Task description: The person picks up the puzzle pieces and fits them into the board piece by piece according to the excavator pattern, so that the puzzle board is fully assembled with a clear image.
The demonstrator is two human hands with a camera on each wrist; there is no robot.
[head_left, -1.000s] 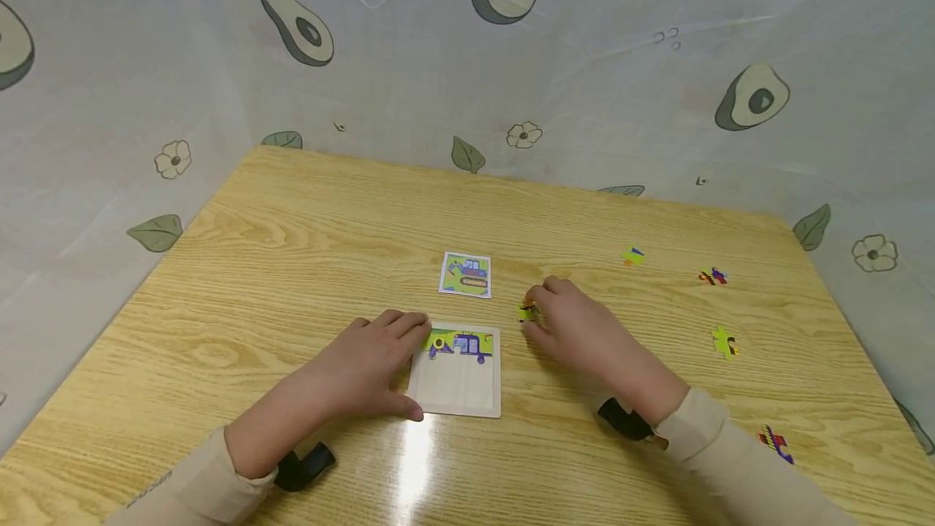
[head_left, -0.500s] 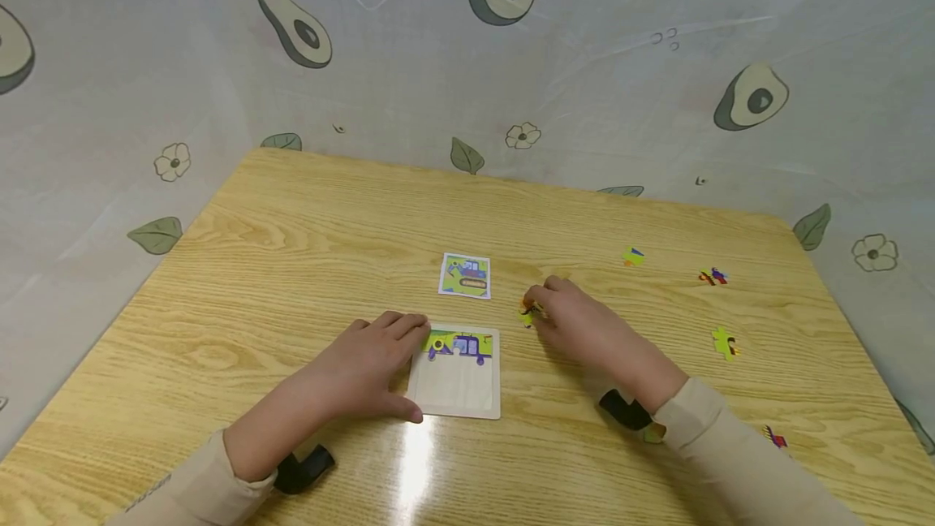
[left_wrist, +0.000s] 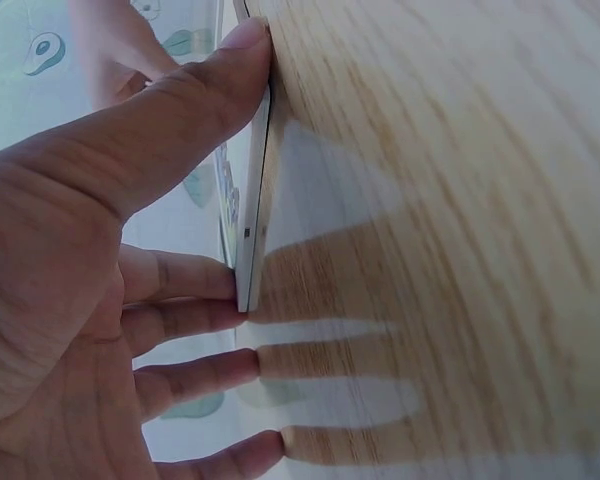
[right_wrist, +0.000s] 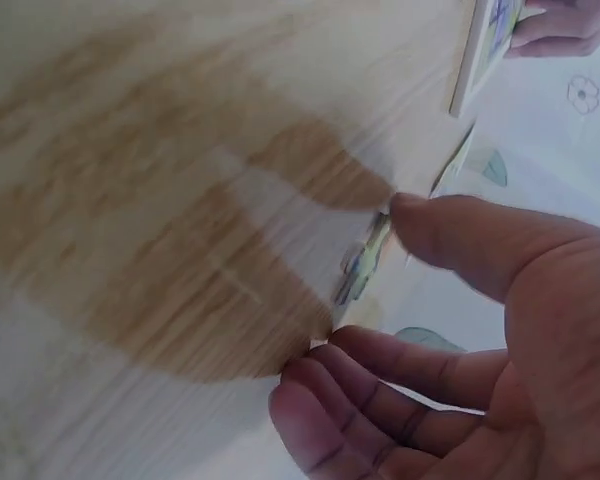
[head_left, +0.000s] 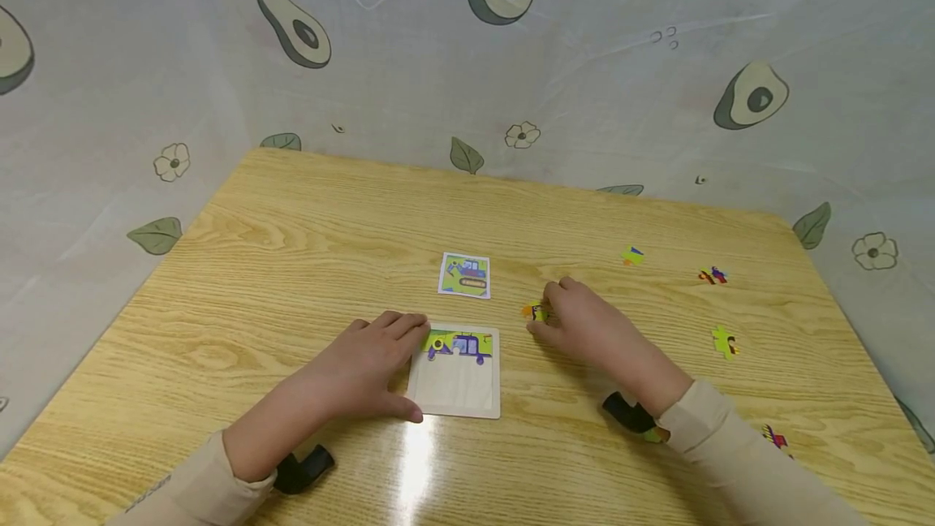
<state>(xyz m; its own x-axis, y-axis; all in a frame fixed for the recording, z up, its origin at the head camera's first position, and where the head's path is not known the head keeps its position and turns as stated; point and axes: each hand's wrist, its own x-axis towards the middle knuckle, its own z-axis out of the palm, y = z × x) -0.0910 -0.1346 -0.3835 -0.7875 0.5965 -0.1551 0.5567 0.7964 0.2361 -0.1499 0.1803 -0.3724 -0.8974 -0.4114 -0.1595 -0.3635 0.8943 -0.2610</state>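
Observation:
My left hand (head_left: 376, 364) rests at the left side of a square wooden puzzle tray (head_left: 497, 396), fingers fairly straight. Its thumb lies at the near corner and its fingertips at the far one. Along the tray's back edge sits a strip of fitted pieces (head_left: 467, 345) showing a purple vehicle cab. Right of the tray, my right hand (head_left: 588, 331) pinches a yellow-green puzzle piece (head_left: 536, 312) between thumb and fingertips, low over the table. The right wrist view shows that puzzle piece (right_wrist: 365, 260) edge-on, between the thumb and the index finger.
Behind the tray lies a small picture card (head_left: 465, 275) of an excavator. Loose puzzle pieces lie to the right: a green one with blue (head_left: 633, 256), a red and purple one (head_left: 712, 275), a green one (head_left: 725, 342) and one near the right sleeve (head_left: 776, 438).
The piece at my right fingertips has turned, its orange end now pointing left. My right hand has shifted slightly to the right. The left hand and tray stay put.

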